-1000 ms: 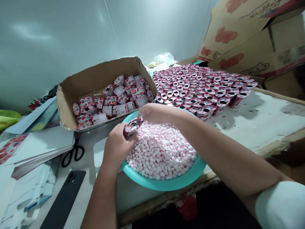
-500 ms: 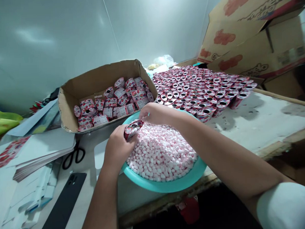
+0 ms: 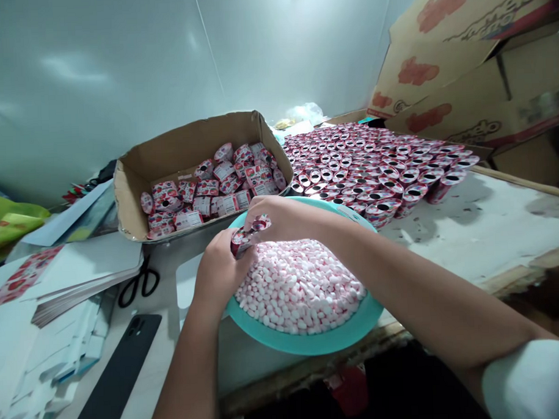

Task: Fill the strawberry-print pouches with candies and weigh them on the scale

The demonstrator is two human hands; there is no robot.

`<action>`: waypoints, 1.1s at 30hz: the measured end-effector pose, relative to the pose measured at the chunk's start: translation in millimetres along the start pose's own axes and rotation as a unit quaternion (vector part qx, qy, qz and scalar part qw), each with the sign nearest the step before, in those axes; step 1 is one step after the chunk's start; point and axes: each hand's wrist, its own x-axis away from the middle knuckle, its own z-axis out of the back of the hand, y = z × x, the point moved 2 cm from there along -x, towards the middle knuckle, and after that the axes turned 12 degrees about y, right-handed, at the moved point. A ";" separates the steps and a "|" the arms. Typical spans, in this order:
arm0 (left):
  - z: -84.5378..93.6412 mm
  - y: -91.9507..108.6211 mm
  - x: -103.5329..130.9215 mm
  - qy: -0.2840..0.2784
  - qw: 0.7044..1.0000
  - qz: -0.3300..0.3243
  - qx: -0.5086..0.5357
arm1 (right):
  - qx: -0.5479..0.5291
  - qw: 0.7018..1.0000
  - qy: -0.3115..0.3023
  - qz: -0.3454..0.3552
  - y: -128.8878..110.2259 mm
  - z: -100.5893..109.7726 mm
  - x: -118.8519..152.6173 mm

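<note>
A small red-and-white printed container point(image 3: 239, 242) is held in my left hand point(image 3: 220, 266), over the left rim of a turquoise basin point(image 3: 307, 345). Pink-white candies point(image 3: 305, 285) fill much of the basin. My right hand point(image 3: 277, 219) reaches over the basin to the container's top, its fingers closed and bent at the opening. Whatever those fingertips pinch is too small and hidden to name. Behind my hands, an open cardboard box point(image 3: 185, 136) holds several printed packs point(image 3: 207, 187).
Many upright open containers point(image 3: 355, 164) cover the table at the back right. Black scissors point(image 3: 140, 286), a dark phone point(image 3: 120, 374) and stacked white sheets point(image 3: 93, 262) lie left. Large cardboard boxes point(image 3: 467, 74) stand at the upper right.
My right hand has moved left and slightly down, onto the container's opening, and now partly covers it. My left hand still holds the container. The whole view has shifted slightly.
</note>
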 end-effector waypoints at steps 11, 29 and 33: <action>-1.1 0.6 -0.9 0.006 1.000 0.015 0.002 | -0.005 0.999 -0.046 0.008 -5.6 -1.3 2.4; -2.7 -1.4 -0.9 -0.007 1.000 0.026 0.011 | -0.154 0.981 -0.041 -0.111 -4.6 -4.1 1.3; -2.2 -2.3 -0.2 0.001 0.999 0.038 0.010 | -0.174 0.977 0.018 -0.119 0.2 -3.6 0.0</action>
